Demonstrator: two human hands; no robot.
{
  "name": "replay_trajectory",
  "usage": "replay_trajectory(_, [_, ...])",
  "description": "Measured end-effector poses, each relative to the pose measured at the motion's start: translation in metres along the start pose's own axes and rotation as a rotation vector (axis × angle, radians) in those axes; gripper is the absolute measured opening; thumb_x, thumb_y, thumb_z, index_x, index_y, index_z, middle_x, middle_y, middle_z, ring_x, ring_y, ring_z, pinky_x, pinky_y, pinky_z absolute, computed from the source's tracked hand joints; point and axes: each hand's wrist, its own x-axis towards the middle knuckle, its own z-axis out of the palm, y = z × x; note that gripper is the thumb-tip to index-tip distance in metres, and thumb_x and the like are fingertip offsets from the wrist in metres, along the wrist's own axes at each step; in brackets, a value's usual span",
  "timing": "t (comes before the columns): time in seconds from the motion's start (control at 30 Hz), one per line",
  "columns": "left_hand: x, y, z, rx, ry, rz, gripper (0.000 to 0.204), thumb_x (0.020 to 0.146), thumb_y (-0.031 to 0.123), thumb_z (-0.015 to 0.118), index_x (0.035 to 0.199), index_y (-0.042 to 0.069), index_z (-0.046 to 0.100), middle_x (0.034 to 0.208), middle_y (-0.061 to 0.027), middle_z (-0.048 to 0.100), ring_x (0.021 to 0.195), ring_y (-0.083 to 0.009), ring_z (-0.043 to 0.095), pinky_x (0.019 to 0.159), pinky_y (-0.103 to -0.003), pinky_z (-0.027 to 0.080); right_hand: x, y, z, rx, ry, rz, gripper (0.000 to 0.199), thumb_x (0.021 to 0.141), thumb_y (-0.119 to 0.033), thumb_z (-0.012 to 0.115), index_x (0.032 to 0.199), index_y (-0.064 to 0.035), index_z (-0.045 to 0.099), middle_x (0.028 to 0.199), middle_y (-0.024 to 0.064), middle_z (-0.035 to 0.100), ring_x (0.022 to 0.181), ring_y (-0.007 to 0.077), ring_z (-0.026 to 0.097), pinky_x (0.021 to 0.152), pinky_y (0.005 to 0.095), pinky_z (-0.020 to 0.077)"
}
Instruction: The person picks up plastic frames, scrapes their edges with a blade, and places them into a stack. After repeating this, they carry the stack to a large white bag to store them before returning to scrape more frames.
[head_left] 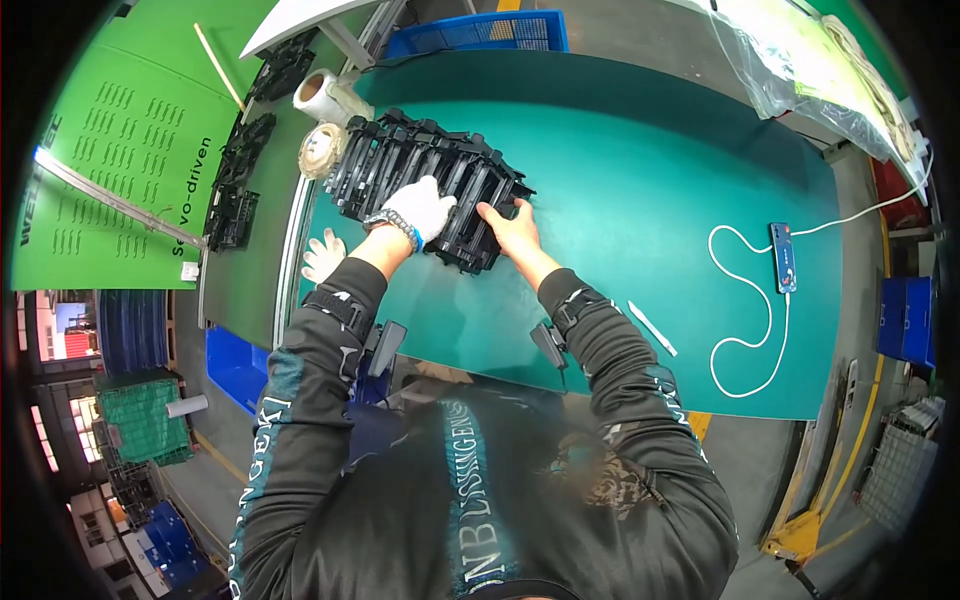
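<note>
A row of several slim black plastic parts (pixel 400 150) stands packed side by side at the far left of the green table. My left hand (pixel 422 208), in a white glove, is on the near side of the row, its fingers curled onto one of the parts. My bare right hand (pixel 516 232) grips the black plastic part (pixel 483 222) at the row's right end, thumb on its near face and fingers at its far edge. The fingertips of both hands are partly hidden among the parts.
A loose white glove (pixel 323 255) lies left of my left forearm. A tape roll (pixel 320 150) and a white film roll (pixel 318 97) sit beyond the row. On the right lie a phone (pixel 783 258) with a white cable and a white pen-like tool (pixel 652 328). More black parts (pixel 236 180) rest on the conveyor.
</note>
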Motion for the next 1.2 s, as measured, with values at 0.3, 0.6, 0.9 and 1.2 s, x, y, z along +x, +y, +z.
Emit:
replay_trajectory(0.3, [-0.010,0.012,-0.019,0.243,-0.031,0.115,0.038,0.091,0.035,0.060,0.107,0.001,0.059,0.096,-0.0240,0.068,0.094,-0.0395,0.066,0.083,-0.047,0.052,-0.002,0.009,-0.006,-0.064,0.105,-0.053,0.102,0.067,-0.062,0.080,0.140,-0.0051,0.036,0.118,0.0206,0.062,0.092,0.0259,0.067,0.069,0.0351,0.0550])
replay_trajectory(0.6, [-0.001,0.015,-0.013,0.095,0.008,0.025,0.041,0.088,0.034,0.062,0.108,-0.001,0.058,0.095,-0.0241,0.068,0.093,-0.0404,0.066,0.084,-0.048,0.051,-0.009,0.009,-0.012,-0.040,0.096,-0.042,0.094,0.068,-0.063,0.079,0.133,-0.0038,0.043,0.121,0.0220,0.059,0.107,0.0296,0.061,0.089,0.0384,0.0487])
replay_trajectory(0.9, [0.003,0.005,-0.009,0.090,-0.007,0.032,0.036,0.088,0.031,0.059,0.100,-0.003,0.059,0.095,-0.0251,0.068,0.093,-0.0409,0.066,0.084,-0.048,0.051,0.007,0.011,-0.020,-0.074,0.123,-0.064,0.090,0.070,-0.064,0.078,0.127,-0.0002,0.047,0.117,0.0217,0.061,0.104,0.0284,0.062,0.090,0.0376,0.0484])
replay_trajectory(1.2, [-0.065,0.010,-0.021,-0.191,0.115,0.044,0.031,0.087,0.030,0.061,0.105,0.006,0.065,0.096,-0.0175,0.069,0.090,-0.0334,0.067,0.081,-0.042,0.052,0.021,0.048,-0.040,-0.066,0.018,0.003,0.089,0.073,-0.063,0.076,0.121,0.0070,0.051,0.104,0.0147,0.062,0.083,0.0178,0.059,0.066,0.0326,0.0493])
